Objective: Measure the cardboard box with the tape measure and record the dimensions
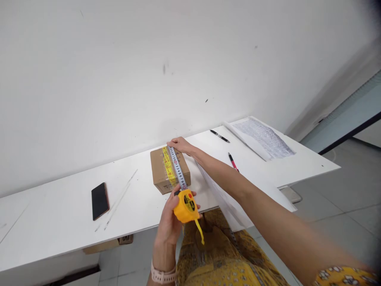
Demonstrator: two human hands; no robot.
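Barely legible: tape measure (184, 207) label (189, 202)

1. We see matt cardboard in the brown rectangular box (158, 165), crossed by a glossy yellow printed plastic strip (168, 162).
2. We note smooth plastic in the boxy yellow tape-measure case (183, 210); its pale grey numbered blade (177, 170) resembles coated metal.
3. We find the black rectangular phone (100, 201) smooth and glass-like.
4. We observe a smooth, streaked finish on the long white tabletop (68, 216).
5. We recognise thin matt paper in the white written-on sheet (262, 139).
6. We distinguish soft patterned cloth in the mustard-yellow garment (228, 254).
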